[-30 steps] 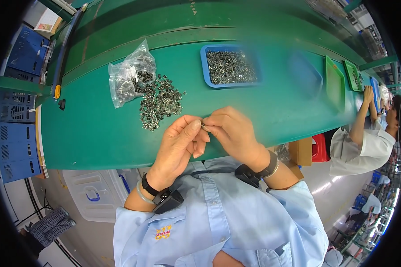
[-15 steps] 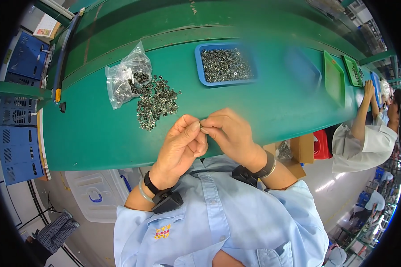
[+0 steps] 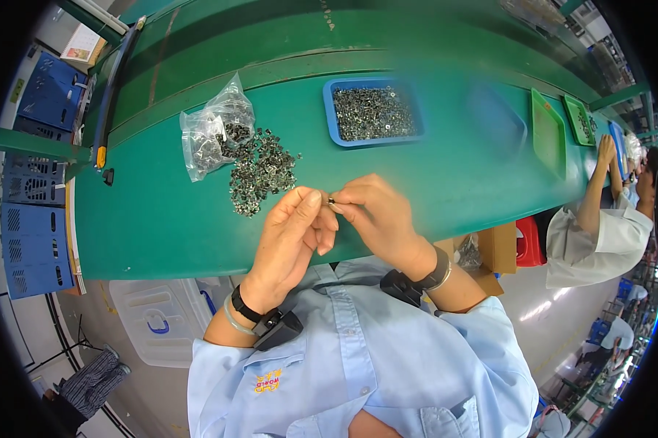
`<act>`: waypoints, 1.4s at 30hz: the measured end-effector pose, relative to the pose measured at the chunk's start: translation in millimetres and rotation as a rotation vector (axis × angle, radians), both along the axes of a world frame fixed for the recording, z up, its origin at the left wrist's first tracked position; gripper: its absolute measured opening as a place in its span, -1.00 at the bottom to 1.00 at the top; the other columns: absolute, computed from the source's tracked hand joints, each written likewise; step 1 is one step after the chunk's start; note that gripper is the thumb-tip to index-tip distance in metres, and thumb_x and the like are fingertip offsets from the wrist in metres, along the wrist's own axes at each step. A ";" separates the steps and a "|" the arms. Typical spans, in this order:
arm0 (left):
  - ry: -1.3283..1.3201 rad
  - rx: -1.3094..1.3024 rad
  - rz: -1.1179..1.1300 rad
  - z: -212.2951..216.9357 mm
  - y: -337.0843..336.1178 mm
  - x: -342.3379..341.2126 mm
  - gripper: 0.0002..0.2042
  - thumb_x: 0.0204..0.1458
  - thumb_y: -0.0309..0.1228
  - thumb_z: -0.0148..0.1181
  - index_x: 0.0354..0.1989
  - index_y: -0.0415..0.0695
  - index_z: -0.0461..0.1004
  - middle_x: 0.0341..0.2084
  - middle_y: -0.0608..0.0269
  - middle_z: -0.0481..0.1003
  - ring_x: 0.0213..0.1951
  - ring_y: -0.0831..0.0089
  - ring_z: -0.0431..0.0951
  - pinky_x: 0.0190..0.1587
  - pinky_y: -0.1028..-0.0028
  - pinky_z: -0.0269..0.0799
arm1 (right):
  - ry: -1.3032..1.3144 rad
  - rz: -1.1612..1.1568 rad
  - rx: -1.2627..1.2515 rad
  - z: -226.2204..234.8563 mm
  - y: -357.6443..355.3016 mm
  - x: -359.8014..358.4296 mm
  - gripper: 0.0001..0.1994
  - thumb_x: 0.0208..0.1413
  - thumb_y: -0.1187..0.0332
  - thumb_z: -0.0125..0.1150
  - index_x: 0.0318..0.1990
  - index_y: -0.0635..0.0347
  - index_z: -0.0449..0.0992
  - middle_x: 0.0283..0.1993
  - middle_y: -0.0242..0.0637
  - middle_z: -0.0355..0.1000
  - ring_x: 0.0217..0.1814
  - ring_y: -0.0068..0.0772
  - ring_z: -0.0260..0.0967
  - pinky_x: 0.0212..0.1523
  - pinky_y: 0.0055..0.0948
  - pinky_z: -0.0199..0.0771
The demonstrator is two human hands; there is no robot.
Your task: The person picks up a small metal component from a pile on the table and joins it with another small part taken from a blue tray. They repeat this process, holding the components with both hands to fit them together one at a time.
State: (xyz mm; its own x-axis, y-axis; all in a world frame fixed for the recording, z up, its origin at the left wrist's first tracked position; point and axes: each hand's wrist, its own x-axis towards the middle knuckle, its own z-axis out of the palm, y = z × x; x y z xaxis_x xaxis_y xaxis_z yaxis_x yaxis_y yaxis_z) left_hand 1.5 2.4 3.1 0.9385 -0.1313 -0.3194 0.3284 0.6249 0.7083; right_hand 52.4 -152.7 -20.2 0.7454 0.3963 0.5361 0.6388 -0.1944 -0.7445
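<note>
My left hand [image 3: 289, 226] and my right hand [image 3: 380, 215] meet fingertip to fingertip over the front of the green table. Pinched between thumb and forefinger of the right hand is a small dark metal part [image 3: 331, 201]; its exact kind is too small to tell. The left thumb and forefinger are closed right beside it, and whatever they hold is hidden. Just beyond the left hand lies a loose pile of small black-and-silver metal parts [image 3: 260, 171]. It spills from a clear plastic bag [image 3: 205, 150]. Farther back, a blue tray [image 3: 331, 120] holds many similar small pieces.
The green table [image 3: 154, 226] runs left to right. Green trays [image 3: 546, 139] stand at the right, near a co-worker's hands [image 3: 606, 150]. Blue crates [image 3: 33, 241] are stacked at the left. A clear lidded bin [image 3: 157, 314] and a cardboard box [image 3: 498, 248] sit below the table edge.
The fingertips have drawn slightly apart, and the dark part in my right fingers now shows. The pile, bag and tray sit slightly lower and farther right in the picture.
</note>
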 end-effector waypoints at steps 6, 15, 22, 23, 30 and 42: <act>-0.007 -0.240 -0.042 -8.4 2.4 -3.6 -0.87 0.20 -0.35 0.02 -0.26 -0.15 0.34 -0.56 0.27 0.44 -0.61 0.56 0.36 -0.59 0.57 0.21 | 0.147 0.077 0.148 -0.6 0.8 -3.2 -0.83 -0.07 0.52 0.30 -0.30 0.16 0.49 -0.32 -0.30 0.47 -0.30 -0.33 0.41 -0.31 -0.44 0.43; -0.030 -0.207 -0.060 -11.4 7.5 -4.1 -0.88 0.18 -0.36 0.06 -0.29 -0.14 0.34 -0.59 0.28 0.43 -0.63 0.56 0.36 -0.61 0.57 0.20 | 0.075 0.105 0.064 2.7 0.8 -1.8 -0.85 -0.08 0.53 0.30 -0.31 0.17 0.52 -0.34 -0.30 0.48 -0.30 -0.34 0.43 -0.32 -0.43 0.44; -0.052 -0.098 -0.070 -10.4 9.9 -2.9 -0.89 0.18 -0.38 0.06 -0.28 -0.14 0.33 -0.59 0.29 0.42 -0.63 0.58 0.37 -0.63 0.61 0.20 | 0.066 0.112 0.061 -1.9 2.4 -0.7 -0.84 -0.09 0.57 0.28 -0.31 0.18 0.51 -0.37 -0.30 0.47 -0.32 -0.36 0.43 -0.35 -0.45 0.45; -0.033 -0.098 -0.062 -8.3 8.6 -3.0 -0.88 0.18 -0.37 0.06 -0.28 -0.14 0.33 -0.59 0.29 0.42 -0.63 0.58 0.37 -0.63 0.61 0.21 | 0.103 0.112 0.086 -3.7 3.0 -0.6 -0.85 -0.09 0.57 0.28 -0.31 0.19 0.52 -0.37 -0.30 0.47 -0.32 -0.37 0.43 -0.34 -0.46 0.45; -0.016 -0.127 -0.050 3.0 6.5 -3.1 -0.87 0.19 -0.36 0.04 -0.28 -0.15 0.34 -0.59 0.29 0.42 -0.63 0.58 0.36 -0.62 0.61 0.22 | 0.278 0.160 0.252 -5.7 2.5 1.3 -0.88 -0.04 0.53 0.29 -0.31 0.19 0.53 -0.35 -0.34 0.47 -0.29 -0.44 0.41 -0.29 -0.49 0.44; -0.045 -0.031 -0.116 5.8 3.4 2.1 -0.84 0.21 -0.30 0.02 -0.28 -0.14 0.36 -0.59 0.32 0.42 -0.62 0.61 0.35 -0.61 0.62 0.21 | 0.498 0.174 0.354 -1.5 -1.9 -0.7 -0.90 -0.01 0.53 0.27 -0.30 0.20 0.53 -0.32 -0.33 0.45 -0.25 -0.49 0.39 -0.21 -0.53 0.41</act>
State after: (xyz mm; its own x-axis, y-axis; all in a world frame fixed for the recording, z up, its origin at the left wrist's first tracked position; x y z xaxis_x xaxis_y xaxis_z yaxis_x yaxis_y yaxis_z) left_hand 3.6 5.7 9.0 0.9296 -0.2489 -0.2717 0.3683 0.6065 0.7046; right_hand 51.8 -154.6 -21.7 0.8797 0.3962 0.2629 0.1998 0.1939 -0.9605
